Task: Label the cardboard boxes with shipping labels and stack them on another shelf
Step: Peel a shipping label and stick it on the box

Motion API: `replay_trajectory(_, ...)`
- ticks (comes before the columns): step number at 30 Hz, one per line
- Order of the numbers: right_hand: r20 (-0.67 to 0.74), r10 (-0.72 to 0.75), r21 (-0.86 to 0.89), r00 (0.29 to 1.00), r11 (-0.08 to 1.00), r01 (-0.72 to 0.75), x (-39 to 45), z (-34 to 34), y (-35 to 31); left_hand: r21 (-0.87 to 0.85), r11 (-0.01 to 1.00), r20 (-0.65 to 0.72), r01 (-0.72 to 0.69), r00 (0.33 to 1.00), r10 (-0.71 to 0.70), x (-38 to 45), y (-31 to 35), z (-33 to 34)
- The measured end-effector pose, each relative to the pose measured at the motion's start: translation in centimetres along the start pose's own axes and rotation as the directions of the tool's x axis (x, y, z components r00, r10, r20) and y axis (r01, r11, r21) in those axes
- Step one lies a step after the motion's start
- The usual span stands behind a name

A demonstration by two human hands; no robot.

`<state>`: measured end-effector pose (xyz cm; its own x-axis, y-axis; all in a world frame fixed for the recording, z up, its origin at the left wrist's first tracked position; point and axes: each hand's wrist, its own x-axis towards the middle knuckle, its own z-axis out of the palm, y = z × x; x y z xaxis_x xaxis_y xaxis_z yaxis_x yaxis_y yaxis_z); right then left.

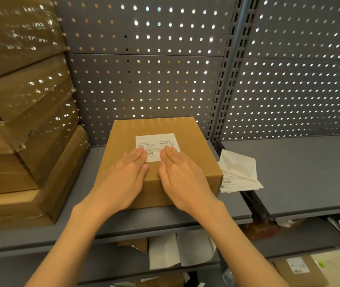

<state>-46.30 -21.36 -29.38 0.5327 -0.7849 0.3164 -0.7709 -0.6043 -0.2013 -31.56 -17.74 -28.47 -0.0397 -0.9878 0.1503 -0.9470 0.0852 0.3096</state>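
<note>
A brown cardboard box (194, 146) sits on the grey shelf (123, 222) in the middle of the view. A white shipping label (156, 141) with printed text and a barcode lies on its top face. My left hand (126, 179) lies flat on the box top, its fingertips on the label's lower left part. My right hand (182, 177) lies flat beside it, fingertips pressing the label's lower right part. Both hands have straight fingers and hold nothing.
A stack of taped cardboard boxes (26, 121) fills the left of the shelf. Loose label sheets and backing paper (239, 175) lie right of the box. The neighbouring grey shelf (310, 172) is on the right. Papers and parcels (301, 270) lie on lower shelves. A perforated back panel (144, 69) stands behind.
</note>
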Motion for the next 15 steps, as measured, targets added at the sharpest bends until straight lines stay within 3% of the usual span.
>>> replay_trajectory(6,0.045,0.081,-0.011,0.996,0.997,-0.080,-0.9,-1.3,1.9,0.032,0.999,-0.036,0.040,0.999,-0.039,-1.2,-1.4,-0.7)
replay_trajectory(15,0.001,0.093,-0.008,0.996,0.996,-0.093,-1.3,-1.1,2.6,0.069,0.993,-0.046,0.092,0.995,-0.089,-1.5,-1.2,-1.0)
